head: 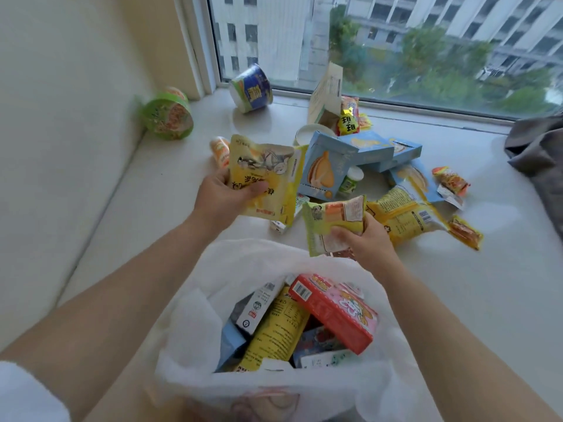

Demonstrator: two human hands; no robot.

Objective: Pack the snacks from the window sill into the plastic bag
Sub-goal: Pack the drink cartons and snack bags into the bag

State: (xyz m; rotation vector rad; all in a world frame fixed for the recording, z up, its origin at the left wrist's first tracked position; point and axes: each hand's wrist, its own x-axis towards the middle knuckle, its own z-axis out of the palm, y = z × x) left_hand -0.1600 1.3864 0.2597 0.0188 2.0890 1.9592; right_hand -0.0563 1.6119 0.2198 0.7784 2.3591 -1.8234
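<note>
Above the bag (189,324), both hands hold snacks: the left hand (224,197) has its fingers curled round a yellow pouch (262,175), the right hand (364,239) pinches a green packet (332,225). The bag, open by the sill (170,190), already holds a red box (333,312) and several other packs. I judge the job about half done: blue boxes (327,170), a yellow packet (402,219) and noodle cups (167,117) are left on the sill
</note>
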